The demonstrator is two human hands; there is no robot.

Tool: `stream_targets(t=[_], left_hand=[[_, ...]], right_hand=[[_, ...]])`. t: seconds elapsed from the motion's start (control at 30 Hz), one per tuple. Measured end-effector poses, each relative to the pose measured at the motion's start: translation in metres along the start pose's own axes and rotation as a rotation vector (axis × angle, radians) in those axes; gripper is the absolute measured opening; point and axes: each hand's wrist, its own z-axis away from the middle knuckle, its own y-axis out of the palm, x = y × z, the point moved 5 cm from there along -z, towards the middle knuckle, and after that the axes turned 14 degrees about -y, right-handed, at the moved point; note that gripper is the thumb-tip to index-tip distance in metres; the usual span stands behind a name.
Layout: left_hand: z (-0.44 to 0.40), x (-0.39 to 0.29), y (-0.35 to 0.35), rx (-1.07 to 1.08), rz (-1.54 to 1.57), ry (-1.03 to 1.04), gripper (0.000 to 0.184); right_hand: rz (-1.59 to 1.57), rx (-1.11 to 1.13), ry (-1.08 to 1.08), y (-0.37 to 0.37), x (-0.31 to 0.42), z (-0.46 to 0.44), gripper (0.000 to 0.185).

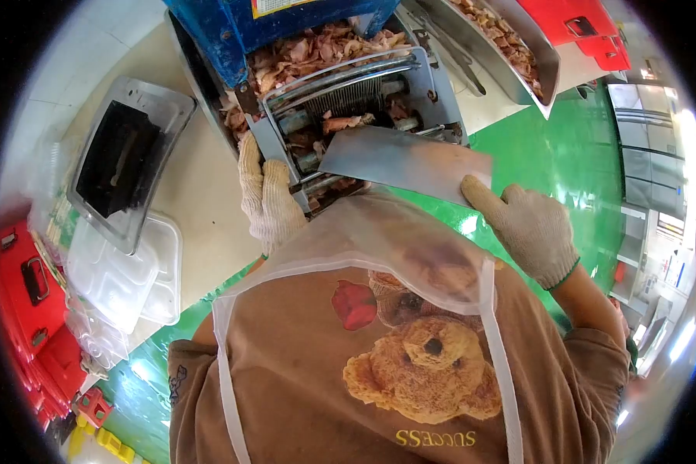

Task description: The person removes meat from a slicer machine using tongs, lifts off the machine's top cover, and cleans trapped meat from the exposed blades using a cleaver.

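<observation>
In a knit glove, my right hand is closed on a cleaver and has its index finger along the blade. The blade lies slantwise over the near part of a metal blade frame of a meat slicer, its tip beside a scrap of meat. My gloved left hand grips the frame's left side, fingers pointing up along it. Rows of thin blades and rollers show inside, with meat bits around them. Sliced meat is heaped behind, under the blue machine housing.
A steel tray of sliced meat and tongs sit at upper right, near a red case. Left on the table are a black-centred clear tray and clear plastic lids. Red crates stand at far left.
</observation>
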Motion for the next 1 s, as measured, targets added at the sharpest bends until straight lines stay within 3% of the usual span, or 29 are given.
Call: stream_targets(t=[0.1,0.23,0.33,0.5,0.7,0.8,0.93,1.0], left_hand=[[0.002,-0.012,0.002,-0.017,-0.130,0.018,0.053],[0.010,-0.020,0.006,-0.121,-0.234,-0.014,0.051],[0.012,-0.020,0.007,-0.087,-0.138,-0.063,0.051],[0.004,-0.008,0.002,-0.009,-0.061,-0.033,0.051],[0.004,-0.010,-0.002,-0.035,-0.136,-0.021,0.052],[0.007,-0.016,-0.001,-0.078,-0.199,-0.005,0.052],[0.008,-0.019,0.001,-0.121,-0.177,0.006,0.049],[0.012,-0.029,0.000,-0.172,-0.318,0.158,0.045]], right_hand=[[-0.050,0.008,-0.030,-0.017,-0.004,0.000,0.024],[0.133,-0.236,-0.084,-0.052,-0.021,-0.002,0.018],[0.237,-0.322,-0.131,-0.079,-0.039,-0.001,0.016],[0.023,-0.376,-0.161,-0.081,-0.075,-0.018,0.017],[-0.136,-0.241,-0.158,-0.090,-0.085,-0.056,0.019],[-0.118,-0.113,-0.115,-0.097,-0.086,-0.066,0.020],[0.007,-0.129,-0.149,-0.105,-0.081,-0.071,0.023],[0.020,-0.117,-0.163,-0.108,-0.080,-0.073,0.025]])
